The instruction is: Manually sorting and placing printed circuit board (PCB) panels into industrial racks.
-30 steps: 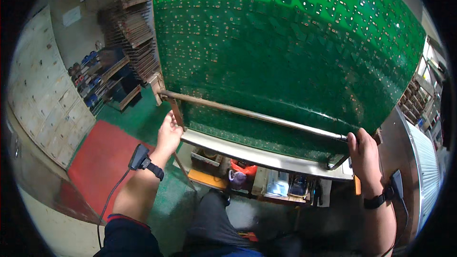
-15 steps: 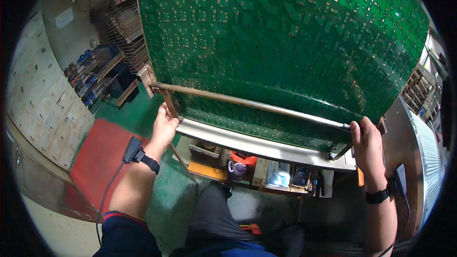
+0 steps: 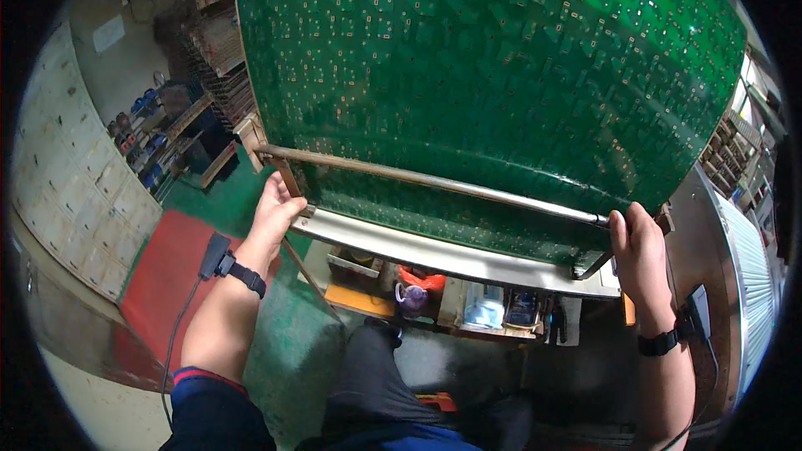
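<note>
A large green circuit board panel (image 3: 468,75), dotted with small pads and holes, stands tilted in front of me and fills the upper view. Across its lower part runs a worn metal bar (image 3: 434,181), part of a rack frame with short side uprights. At the frame's left upright, my left hand (image 3: 274,215) is closed around the lower end, thumb toward me and some fingers hidden. My right hand (image 3: 642,250) grips the frame at the bar's right end, its fingertips partly out of sight. Below the bar, a white ledge (image 3: 451,248) lies along the panel's bottom.
Under the ledge, a shelf holds a purple jug (image 3: 411,301), a red bag (image 3: 424,277) and a clear-topped box (image 3: 484,307). Lockers (image 3: 75,167) line the left wall beside a red floor patch (image 3: 180,276). Stacked racks (image 3: 219,42) stand behind. At right is a metal cabinet (image 3: 697,242).
The panel, frame and both hands appear slightly further left in view, along with the surroundings. My left hand's thumb lies a little further out across the upright. Both hands stay at the frame.
</note>
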Action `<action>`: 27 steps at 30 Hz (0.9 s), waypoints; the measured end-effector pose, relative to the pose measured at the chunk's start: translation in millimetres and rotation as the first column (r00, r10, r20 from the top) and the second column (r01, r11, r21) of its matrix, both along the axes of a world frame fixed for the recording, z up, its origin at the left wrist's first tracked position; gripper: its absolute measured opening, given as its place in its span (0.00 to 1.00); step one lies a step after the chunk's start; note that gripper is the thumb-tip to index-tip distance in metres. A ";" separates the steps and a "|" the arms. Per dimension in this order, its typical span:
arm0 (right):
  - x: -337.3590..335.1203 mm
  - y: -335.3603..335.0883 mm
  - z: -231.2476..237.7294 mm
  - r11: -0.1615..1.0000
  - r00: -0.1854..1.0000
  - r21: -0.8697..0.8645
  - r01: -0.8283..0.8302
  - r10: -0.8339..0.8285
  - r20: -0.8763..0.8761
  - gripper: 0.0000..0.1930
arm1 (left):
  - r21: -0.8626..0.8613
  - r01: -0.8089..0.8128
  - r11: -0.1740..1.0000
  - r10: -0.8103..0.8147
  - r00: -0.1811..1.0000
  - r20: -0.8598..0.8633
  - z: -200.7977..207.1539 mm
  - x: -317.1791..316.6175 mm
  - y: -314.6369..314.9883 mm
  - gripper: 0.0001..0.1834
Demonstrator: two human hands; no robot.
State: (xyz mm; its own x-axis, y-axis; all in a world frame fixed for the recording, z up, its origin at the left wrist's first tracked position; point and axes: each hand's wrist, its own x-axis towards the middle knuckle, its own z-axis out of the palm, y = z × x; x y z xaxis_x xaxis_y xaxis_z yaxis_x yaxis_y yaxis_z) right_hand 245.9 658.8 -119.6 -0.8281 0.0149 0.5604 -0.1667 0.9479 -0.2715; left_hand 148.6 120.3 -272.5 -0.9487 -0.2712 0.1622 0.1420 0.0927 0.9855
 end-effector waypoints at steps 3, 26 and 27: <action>4.2 1.3 2.8 0.997 0.997 -0.068 0.044 -0.039 0.073 0.18 | -0.017 -0.009 1.000 0.009 1.000 -0.022 0.3 -1.9 7.9 0.40; 4.3 3.4 10.5 0.997 0.998 0.073 0.001 -0.006 0.066 0.16 | -0.042 0.026 0.999 -0.025 1.000 0.014 7.1 -16.8 10.9 0.31; 3.6 2.4 9.1 0.997 0.998 0.076 0.009 -0.014 0.057 0.16 | -0.042 0.023 0.999 -0.022 1.000 0.020 6.2 -16.8 10.3 0.31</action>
